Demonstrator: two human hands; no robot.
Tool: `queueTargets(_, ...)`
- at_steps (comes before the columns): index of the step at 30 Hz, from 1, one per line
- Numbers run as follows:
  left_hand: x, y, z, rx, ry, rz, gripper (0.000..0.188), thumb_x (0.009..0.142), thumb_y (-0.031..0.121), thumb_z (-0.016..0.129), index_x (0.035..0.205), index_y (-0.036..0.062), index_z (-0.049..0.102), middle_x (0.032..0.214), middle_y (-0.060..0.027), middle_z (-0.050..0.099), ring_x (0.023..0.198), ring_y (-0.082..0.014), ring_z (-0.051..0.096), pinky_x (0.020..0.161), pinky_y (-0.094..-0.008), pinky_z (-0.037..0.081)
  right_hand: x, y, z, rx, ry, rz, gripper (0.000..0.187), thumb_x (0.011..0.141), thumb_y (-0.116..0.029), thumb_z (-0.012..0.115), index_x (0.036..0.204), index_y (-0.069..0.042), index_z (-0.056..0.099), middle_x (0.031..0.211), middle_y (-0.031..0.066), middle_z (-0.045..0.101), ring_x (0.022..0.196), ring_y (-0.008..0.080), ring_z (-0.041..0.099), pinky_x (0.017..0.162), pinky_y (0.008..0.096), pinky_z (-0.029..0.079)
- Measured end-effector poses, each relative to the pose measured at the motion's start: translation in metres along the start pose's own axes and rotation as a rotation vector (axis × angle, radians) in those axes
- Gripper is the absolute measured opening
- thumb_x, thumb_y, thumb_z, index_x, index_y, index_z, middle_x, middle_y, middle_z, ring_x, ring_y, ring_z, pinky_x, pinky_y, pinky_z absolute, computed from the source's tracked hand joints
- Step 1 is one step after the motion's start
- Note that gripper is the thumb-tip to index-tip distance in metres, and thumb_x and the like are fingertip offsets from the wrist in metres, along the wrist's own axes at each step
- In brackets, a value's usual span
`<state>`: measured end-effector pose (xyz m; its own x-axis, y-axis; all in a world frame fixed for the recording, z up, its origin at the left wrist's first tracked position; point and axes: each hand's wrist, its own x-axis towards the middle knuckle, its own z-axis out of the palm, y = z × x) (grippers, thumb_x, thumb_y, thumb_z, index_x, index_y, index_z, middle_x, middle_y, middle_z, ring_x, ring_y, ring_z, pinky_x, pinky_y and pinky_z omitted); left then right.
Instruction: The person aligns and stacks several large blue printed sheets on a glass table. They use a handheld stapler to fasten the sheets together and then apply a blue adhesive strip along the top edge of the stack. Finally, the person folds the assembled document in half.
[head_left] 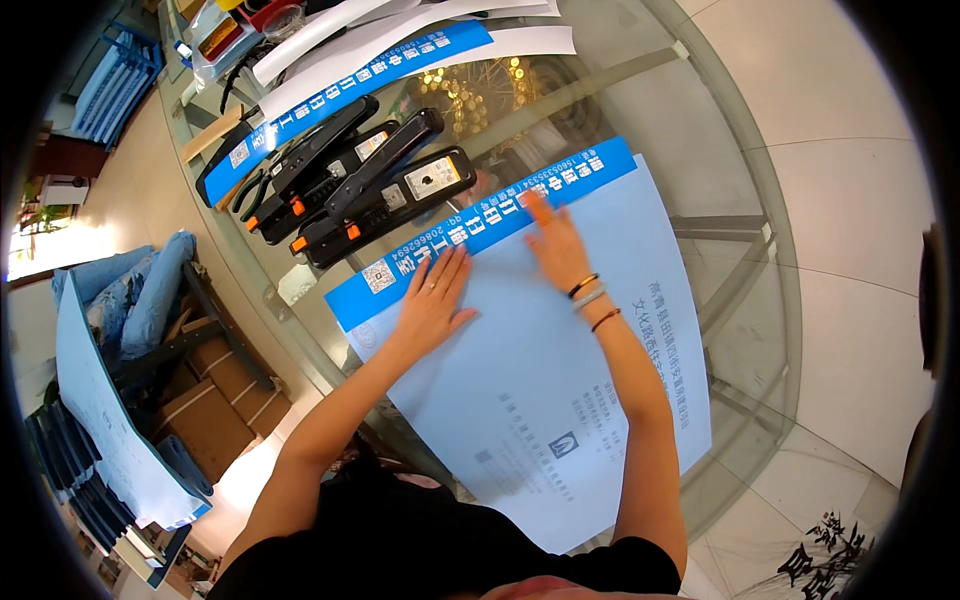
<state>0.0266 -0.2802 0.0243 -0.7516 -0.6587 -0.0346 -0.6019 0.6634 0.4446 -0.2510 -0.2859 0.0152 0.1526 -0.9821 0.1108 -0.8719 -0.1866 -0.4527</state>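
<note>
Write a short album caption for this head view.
Both hands, left hand and right hand, press flat on a pale blue sheet beside black staplers.

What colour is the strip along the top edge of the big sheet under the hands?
Bright blue strip, with white print, clearest in the head view.

Round glass table [740, 170], pale blue booklet [560, 400], three black staplers [380, 185], blue-banded white sheets [400, 50]

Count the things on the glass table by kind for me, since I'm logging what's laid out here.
Long-arm black staplers: 2
Pliers: 1
Light blue booklet under left hand and right hand: 1
Blue-banded paper strip: 1
White paper sheets: at least 2, overlapping
Total: at least 7; far-corner clutter too small to tell.
</note>
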Motion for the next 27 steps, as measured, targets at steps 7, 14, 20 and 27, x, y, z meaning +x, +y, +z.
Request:
queueTargets(7, -0.123, -0.029, -0.028, 0.090, -0.116, -0.293, 0.086, 0.084, 0.046, 0.061, 0.146, -0.0016, 0.024, 0.155, -0.0177, 0.019, 0.144, -0.0321, 0.016, 0.116, -0.0476, 0.014, 0.011, 0.126, -0.052, -0.054, 0.284, 0.376, 0.057, 0.099, -0.027, 0.043, 0.149, -0.009, 0.023, 0.149, 0.0121, 0.037, 0.133, 0.0318, 0.040, 0.114, 0.0489, 0.018)
queueTargets(14, -0.159, -0.036, -0.026, 0.011, -0.022, -0.321, 0.090, 0.084, 0.045, 0.062, 0.147, -0.0030, 0.020, 0.155, -0.0194, 0.017, 0.144, -0.0379, 0.014, 0.113, -0.0548, 0.015, 0.012, 0.099, -0.035, -0.193, 0.348, 0.523, 0.061, 0.097, -0.025, 0.043, 0.150, -0.007, 0.018, 0.150, 0.0135, 0.034, 0.137, 0.0326, 0.033, 0.115, 0.0499, 0.013)
queueTargets(20, -0.172, -0.034, -0.034, -0.008, 0.024, -0.261, 0.085, 0.086, 0.040, 0.062, 0.147, -0.0010, 0.020, 0.154, -0.0194, 0.018, 0.142, -0.0392, 0.017, 0.113, -0.0563, 0.015, -0.016, -0.047, 0.039, -0.064, 0.167, 0.260, 0.061, 0.097, -0.023, 0.044, 0.150, -0.008, 0.018, 0.154, 0.0116, 0.027, 0.141, 0.0273, 0.027, 0.115, 0.0540, 0.010)
queueTargets(27, -0.197, -0.061, -0.023, -0.129, 0.254, -0.397, 0.065, 0.090, 0.023, 0.057, 0.144, 0.0003, 0.029, 0.152, -0.0181, 0.026, 0.140, -0.0392, 0.023, 0.112, -0.0547, 0.021, -0.039, -0.247, 0.128, 0.186, -0.035, -0.017, 0.060, 0.097, -0.022, 0.045, 0.150, -0.007, 0.020, 0.148, 0.0140, 0.037, 0.137, 0.0283, 0.033, 0.113, 0.0514, 0.019)
